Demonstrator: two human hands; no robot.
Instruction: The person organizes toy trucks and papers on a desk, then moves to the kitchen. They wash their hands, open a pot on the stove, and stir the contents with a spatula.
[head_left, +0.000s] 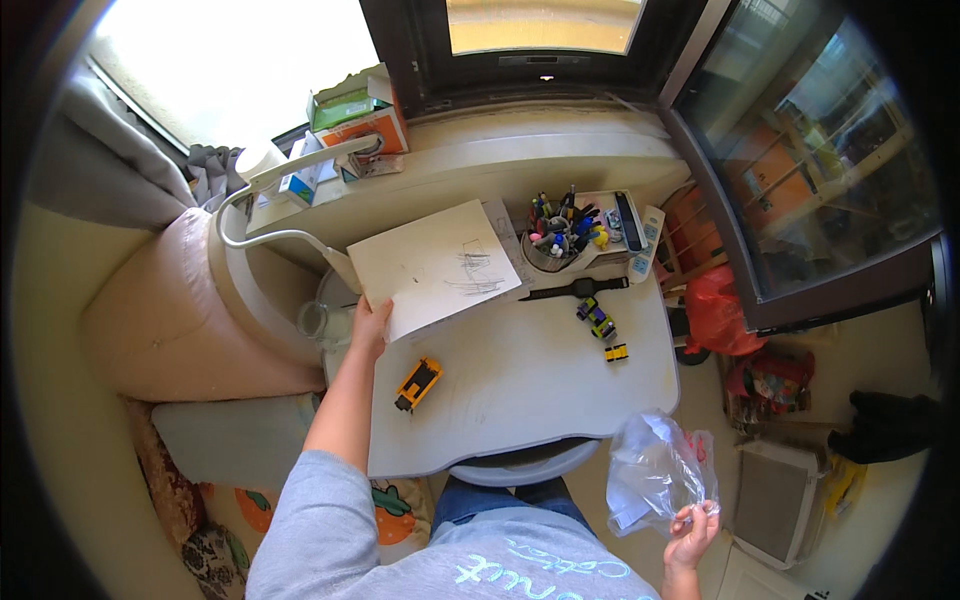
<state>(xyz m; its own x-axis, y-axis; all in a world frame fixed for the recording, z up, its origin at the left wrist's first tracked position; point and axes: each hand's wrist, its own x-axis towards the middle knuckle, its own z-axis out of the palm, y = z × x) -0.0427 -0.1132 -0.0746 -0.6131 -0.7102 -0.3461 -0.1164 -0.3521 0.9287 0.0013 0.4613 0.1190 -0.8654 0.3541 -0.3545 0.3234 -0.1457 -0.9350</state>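
Observation:
My left hand (370, 324) grips the lower left corner of a white sheet of paper (420, 270) that bears a pencil drawing. More drawn-on paper (504, 225) shows behind its right edge. Off the table's right front corner, my right hand (691, 534) pinches a clear plastic bag (651, 472) with red print; a pale flat thing shows through it. On the white table (510, 390) stands a yellow-and-black toy vehicle (418, 384). Farther right lie a green-and-purple toy vehicle (596, 319) and a small yellow-and-black toy piece (616, 352).
A black smartwatch (585, 287) lies before a pen holder (551, 255) full of pens. Beside that is a power strip (646, 246). A white desk lamp (277, 236) arches over the left edge, near a glass jar (313, 321). An open window sash (817, 150) juts in at right.

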